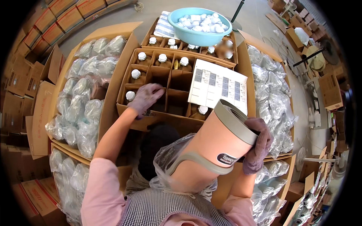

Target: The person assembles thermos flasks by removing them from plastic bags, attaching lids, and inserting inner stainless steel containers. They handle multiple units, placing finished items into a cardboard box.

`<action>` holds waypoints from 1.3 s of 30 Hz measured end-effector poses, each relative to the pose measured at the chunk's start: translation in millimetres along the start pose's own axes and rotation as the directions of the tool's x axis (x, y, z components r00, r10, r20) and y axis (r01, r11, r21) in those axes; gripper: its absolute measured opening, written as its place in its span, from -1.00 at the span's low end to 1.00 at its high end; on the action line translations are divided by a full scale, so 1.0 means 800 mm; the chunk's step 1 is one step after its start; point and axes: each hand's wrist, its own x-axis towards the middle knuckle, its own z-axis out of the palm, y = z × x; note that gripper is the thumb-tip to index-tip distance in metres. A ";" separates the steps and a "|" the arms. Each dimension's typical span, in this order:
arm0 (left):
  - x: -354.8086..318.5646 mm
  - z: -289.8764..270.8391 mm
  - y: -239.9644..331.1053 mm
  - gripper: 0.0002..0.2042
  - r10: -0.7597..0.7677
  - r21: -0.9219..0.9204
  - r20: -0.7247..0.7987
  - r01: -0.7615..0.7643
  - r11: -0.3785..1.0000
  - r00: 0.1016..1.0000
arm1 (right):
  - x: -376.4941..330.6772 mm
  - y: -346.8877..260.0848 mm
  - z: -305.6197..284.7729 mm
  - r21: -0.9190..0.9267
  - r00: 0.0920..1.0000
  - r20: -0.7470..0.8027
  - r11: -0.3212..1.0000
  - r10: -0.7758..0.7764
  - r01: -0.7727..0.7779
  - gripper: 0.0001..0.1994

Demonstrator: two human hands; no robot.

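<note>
My gloved right hand grips the grey rim of a large peach-coloured tumbler, which tilts over my lap. It has a grey band lower down, and a clear plastic bag wraps its lower end. Over the near left part of a divided carton is my gloved left hand, its fingers loosely bent and nothing visible in them. White-capped bottles stand in several of the carton's compartments; one bottle is just left of that hand. A printed sheet of labels covers the carton's right side.
A light-blue basin of white caps rests on a second carton of bottles behind. Open cartons holding plastic-wrapped items flank me at left, with more wrapped items at right. Stacked brown boxes stand far left.
</note>
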 end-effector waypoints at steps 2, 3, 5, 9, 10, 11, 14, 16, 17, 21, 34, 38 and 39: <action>0.070 0.042 -0.001 -0.61 -0.034 0.084 -0.022 0.036 0.996 0.999 | 0.000 -0.005 0.008 -0.045 0.998 -0.067 0.999 0.009 -0.012 -0.42; 0.105 0.059 0.001 -0.59 -0.080 0.142 -0.025 0.082 0.986 0.996 | 0.001 -0.007 0.012 -0.083 0.997 -0.078 0.997 -0.008 0.001 -0.43; 0.162 0.090 0.007 -0.59 -0.157 0.327 -0.015 0.153 0.933 0.988 | 0.004 -0.009 0.021 -0.091 0.996 -0.090 0.996 0.003 -0.012 -0.45; 0.250 0.123 0.013 -0.68 -0.370 0.609 0.126 0.223 0.761 0.920 | 0.014 -0.012 0.031 -0.003 0.993 -0.115 0.999 -0.034 0.034 -0.59; 0.266 0.127 0.012 -0.71 -0.393 0.598 0.125 0.247 0.763 0.911 | 0.017 -0.013 0.034 0.039 0.992 -0.119 0.998 -0.048 0.054 -0.59; 0.278 0.134 0.011 -0.72 -0.395 0.613 0.104 0.254 0.748 0.913 | 0.021 -0.014 0.035 0.037 0.992 -0.116 0.997 -0.056 0.061 -0.60; 0.300 0.147 0.003 -0.70 -0.441 0.609 0.122 0.284 0.741 0.889 | 0.029 -0.019 0.035 -0.017 0.993 -0.104 0.999 -0.048 0.047 -0.66; 0.302 0.140 -0.003 -0.65 -0.457 0.655 0.128 0.270 0.705 0.880 | 0.033 -0.020 0.033 -0.014 0.997 -0.081 1.000 -0.015 0.014 -0.68; 0.297 0.130 -0.005 -0.65 -0.458 0.619 0.104 0.302 0.725 0.883 | 0.033 -0.020 0.031 -0.012 0.995 -0.087 0.999 -0.039 0.038 -0.69; 0.233 0.040 0.011 -0.74 -0.198 0.540 -0.002 0.168 0.825 0.980 | 0.034 -0.013 0.028 0.070 0.997 -0.057 0.996 0.058 -0.054 -0.75; -0.138 -0.121 0.189 -0.45 0.174 -0.870 0.389 0.298 0.393 0.905 | 0.013 -0.020 0.051 0.063 0.997 -0.015 0.995 0.073 -0.072 -0.80; -0.153 -0.105 0.187 -0.58 0.095 -0.678 0.389 0.215 0.703 0.916 | 0.003 -0.028 0.051 0.091 0.981 -0.068 0.981 0.180 -0.174 -0.78; -0.156 -0.102 0.186 -0.60 0.037 -0.590 0.360 0.196 0.783 0.932 | 0.001 -0.030 0.050 0.085 0.978 -0.076 0.979 0.193 -0.187 -0.76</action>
